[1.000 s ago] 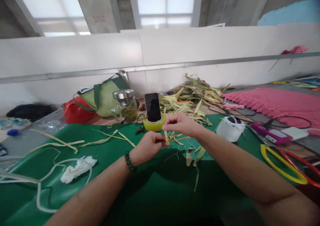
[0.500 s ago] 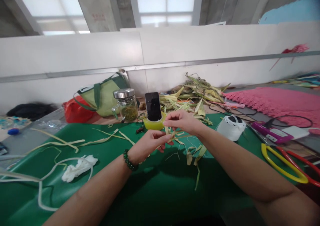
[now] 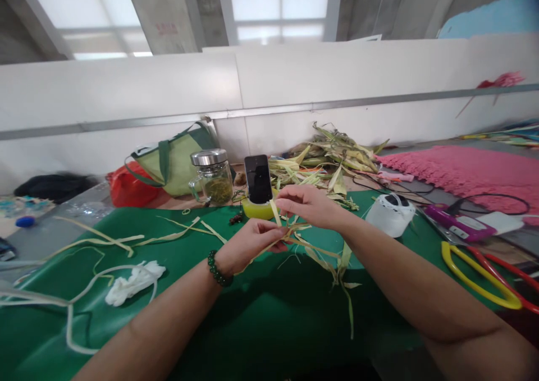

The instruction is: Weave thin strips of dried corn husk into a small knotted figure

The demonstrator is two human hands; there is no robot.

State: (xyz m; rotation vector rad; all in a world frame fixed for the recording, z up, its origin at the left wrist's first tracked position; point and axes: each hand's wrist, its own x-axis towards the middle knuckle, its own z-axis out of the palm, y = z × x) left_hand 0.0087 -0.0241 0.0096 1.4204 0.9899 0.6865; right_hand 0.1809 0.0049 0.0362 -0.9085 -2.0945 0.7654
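My left hand (image 3: 252, 239), with a green bead bracelet (image 3: 217, 270) at the wrist, is closed on several pale corn husk strips (image 3: 309, 245) crossing at its fingertips. My right hand (image 3: 312, 206) is just above and to the right, its thumb and fingers pinched at the top of one upright strip (image 3: 275, 212). How firmly it grips is hard to see. Loose husk ends (image 3: 348, 299) trail from the bundle over the green mat (image 3: 269, 319), below my right forearm.
A phone (image 3: 258, 179) leans upright on a yellow-green base (image 3: 257, 210) beyond my hands. Behind are a glass jar (image 3: 217, 179), a green bag (image 3: 177, 159) and a husk pile (image 3: 337, 151). Scissors (image 3: 480, 285), a purple device (image 3: 458, 224) and a white spool (image 3: 390, 215) lie right; tissue (image 3: 135, 283) lies left.
The trailing husk strips have swung right and spread lower. One strip now stands upright beside my right fingers, which have shifted slightly. My left hand has hardly moved.
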